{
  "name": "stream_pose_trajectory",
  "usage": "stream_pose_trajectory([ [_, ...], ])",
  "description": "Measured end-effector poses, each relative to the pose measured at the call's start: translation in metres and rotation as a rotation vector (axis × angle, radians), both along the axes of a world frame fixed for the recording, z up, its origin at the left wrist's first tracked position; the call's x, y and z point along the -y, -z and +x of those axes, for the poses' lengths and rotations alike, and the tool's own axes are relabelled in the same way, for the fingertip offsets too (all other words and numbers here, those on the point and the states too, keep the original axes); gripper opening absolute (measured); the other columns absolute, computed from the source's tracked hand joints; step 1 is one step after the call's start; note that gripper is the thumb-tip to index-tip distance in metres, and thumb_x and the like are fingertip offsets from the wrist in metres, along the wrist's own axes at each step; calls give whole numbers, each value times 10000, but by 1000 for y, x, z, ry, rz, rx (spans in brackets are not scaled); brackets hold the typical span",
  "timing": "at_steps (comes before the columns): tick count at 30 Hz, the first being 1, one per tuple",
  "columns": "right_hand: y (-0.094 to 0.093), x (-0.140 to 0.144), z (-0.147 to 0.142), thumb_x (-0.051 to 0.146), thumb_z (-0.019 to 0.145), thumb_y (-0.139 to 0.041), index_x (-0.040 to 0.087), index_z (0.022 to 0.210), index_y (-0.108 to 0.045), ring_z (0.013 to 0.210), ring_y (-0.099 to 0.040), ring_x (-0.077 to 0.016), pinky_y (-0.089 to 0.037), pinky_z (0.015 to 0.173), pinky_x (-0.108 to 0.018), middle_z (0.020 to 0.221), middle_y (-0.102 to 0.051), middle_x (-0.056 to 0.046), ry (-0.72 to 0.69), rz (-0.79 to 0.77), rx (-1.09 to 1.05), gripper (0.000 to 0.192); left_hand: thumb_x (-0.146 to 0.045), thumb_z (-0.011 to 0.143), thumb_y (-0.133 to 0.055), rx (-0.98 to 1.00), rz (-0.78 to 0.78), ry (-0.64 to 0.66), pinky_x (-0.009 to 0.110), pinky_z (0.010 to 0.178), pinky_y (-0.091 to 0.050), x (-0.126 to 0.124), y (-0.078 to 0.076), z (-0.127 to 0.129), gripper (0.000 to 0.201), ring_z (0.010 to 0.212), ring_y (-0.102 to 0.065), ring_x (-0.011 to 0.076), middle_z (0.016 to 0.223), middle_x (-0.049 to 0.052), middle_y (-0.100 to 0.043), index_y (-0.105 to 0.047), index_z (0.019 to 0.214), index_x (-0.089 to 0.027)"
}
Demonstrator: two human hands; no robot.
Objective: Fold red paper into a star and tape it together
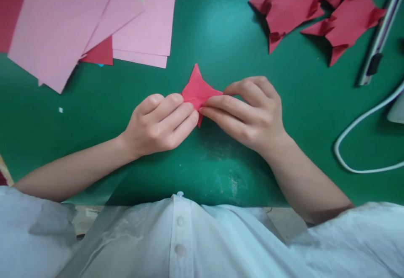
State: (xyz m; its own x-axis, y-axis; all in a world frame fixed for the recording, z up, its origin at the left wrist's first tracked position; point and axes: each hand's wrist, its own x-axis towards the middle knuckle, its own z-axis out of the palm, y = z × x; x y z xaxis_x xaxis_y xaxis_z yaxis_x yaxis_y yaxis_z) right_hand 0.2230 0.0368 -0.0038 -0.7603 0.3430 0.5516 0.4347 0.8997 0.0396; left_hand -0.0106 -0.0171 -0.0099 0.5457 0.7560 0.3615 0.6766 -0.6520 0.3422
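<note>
A small red folded-paper star (198, 89) with pointed tips is held just above the green table in front of me. My left hand (162, 120) pinches its left and lower side, and the fingers cover that corner. From the right, my right hand (252, 109) grips the paper near its right tip and lower middle. One tip points up and away from me, another sticks out below between the hands. Both thumbs are mostly hidden.
Pink paper sheets (63, 21) lie in a loose pile at the upper left with red paper (100, 54) beneath. Several red folded-paper shapes (290, 6) sit at the upper right, beside a utility knife (380, 38). A white cable (342, 137) loops at the right.
</note>
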Motion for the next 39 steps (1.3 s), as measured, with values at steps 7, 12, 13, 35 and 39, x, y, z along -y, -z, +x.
stream_pose_trajectory([
  [7, 2, 1, 1, 221, 1012, -575, 259, 1009, -692, 869, -625, -102, -483, 791, -296, 1062, -786, 71, -7, -113, -3, 123, -176, 994, -507, -85, -75, 29, 350, 644, -516, -5, -12, 3, 183, 924, -761, 226, 905, 9, -728, -667, 932, -242],
  [12, 1, 0, 2, 189, 975, -625, 232, 1017, -692, 836, -636, -124, -493, 765, -312, 1037, -788, 51, -36, -101, -3, 90, -175, 987, -509, -89, -72, 36, 346, 619, -526, -8, -16, 5, 193, 904, -765, 226, 889, 12, -734, -674, 909, -239],
  [13, 1, 0, 2, 187, 976, -622, 235, 1010, -692, 829, -631, -121, -490, 761, -310, 1030, -787, 54, -33, -93, -1, 92, -169, 986, -504, -111, -44, 49, 339, 607, -522, -8, -17, 6, 201, 894, -766, 220, 890, 12, -737, -675, 904, -237],
  [35, 3, 7, -1, 209, 1003, -578, 189, 947, -675, 853, -622, -123, -487, 752, -318, 973, -733, -4, -30, -99, 28, 114, -131, 948, -588, -82, 138, 39, 335, 650, -428, -4, -5, 0, 131, 878, -734, 194, 919, -3, -729, -642, 991, -243],
  [39, 0, 5, -2, 187, 949, -657, 195, 922, -673, 797, -618, -121, -501, 728, -302, 910, -750, 26, -65, -48, -4, 33, -167, 961, -603, -100, 233, 43, 328, 621, -364, -7, -6, 1, 51, 848, -713, 165, 896, -6, -730, -620, 971, -215],
])
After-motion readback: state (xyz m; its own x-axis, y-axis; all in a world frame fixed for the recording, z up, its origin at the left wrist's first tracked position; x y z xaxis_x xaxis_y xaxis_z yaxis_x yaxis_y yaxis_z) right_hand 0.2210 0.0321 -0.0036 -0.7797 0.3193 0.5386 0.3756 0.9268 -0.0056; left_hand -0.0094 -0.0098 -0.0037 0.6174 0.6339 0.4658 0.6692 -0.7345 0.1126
